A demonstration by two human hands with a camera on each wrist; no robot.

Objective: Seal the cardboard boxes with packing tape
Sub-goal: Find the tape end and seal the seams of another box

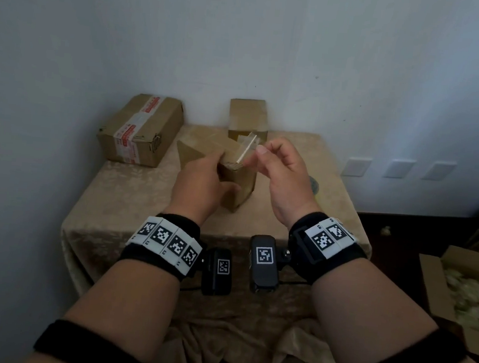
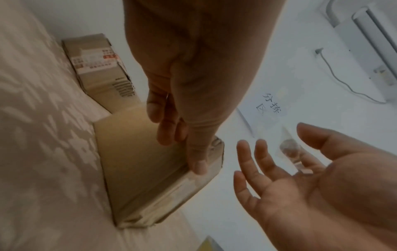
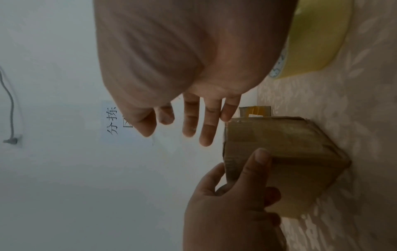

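On the table (image 1: 122, 200), the left hand (image 1: 201, 184) grips the small cardboard box (image 1: 238, 181) mid-table: light, stiff, best held by its edges. The right hand (image 1: 279, 170) hovers, fingers spread, possibly trailing tape.

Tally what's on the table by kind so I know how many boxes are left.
Plain cardboard boxes: 2, the near box under the left hand and the box by the wall.
Boxes with printed red-and-white tape: 1.
Rolls of tape: 1.
Total: 4.
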